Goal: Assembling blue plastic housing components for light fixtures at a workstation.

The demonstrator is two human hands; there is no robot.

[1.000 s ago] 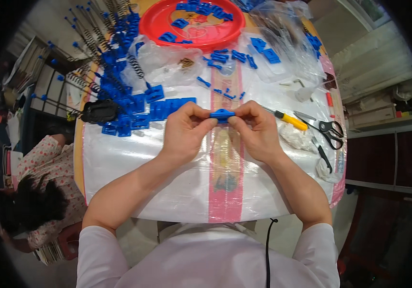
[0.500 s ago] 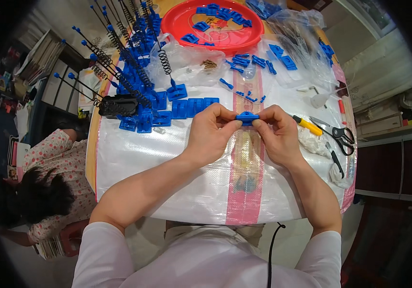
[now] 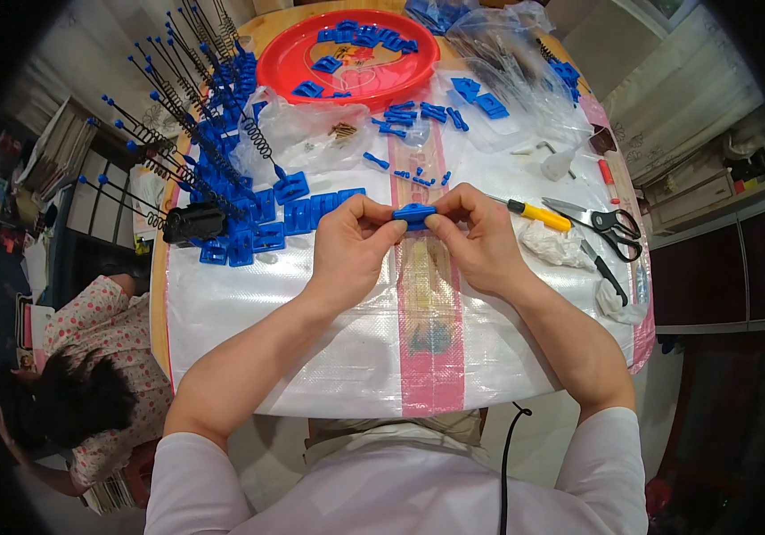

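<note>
A small blue plastic piece (image 3: 413, 215) is held level above the middle of the table, with a raised part along its top. My left hand (image 3: 351, 245) pinches its left end between thumb and fingers. The right end sits in the same kind of pinch from my right hand (image 3: 480, 241). Just beyond lie tiny blue pegs (image 3: 420, 176) and a narrow blue connector (image 3: 376, 161). Beside my left hand runs a row of square blue bases (image 3: 311, 214). A yellow-handled screwdriver (image 3: 544, 216) lies close to my right hand.
Blue parts fill a red basin (image 3: 273, 89) at the back. Black springs on rods (image 3: 256, 138) rise from blue bases at left. Scissors (image 3: 616, 234), a black-handled knife (image 3: 612, 278) and a plastic bag (image 3: 511, 58) lie at right. Another person (image 3: 102, 348) is at the left.
The view has shifted, so the table's contents appear farther left. Both hands keep their pinch on the blue piece, which looks slightly more tilted. The other person's arm has moved.
</note>
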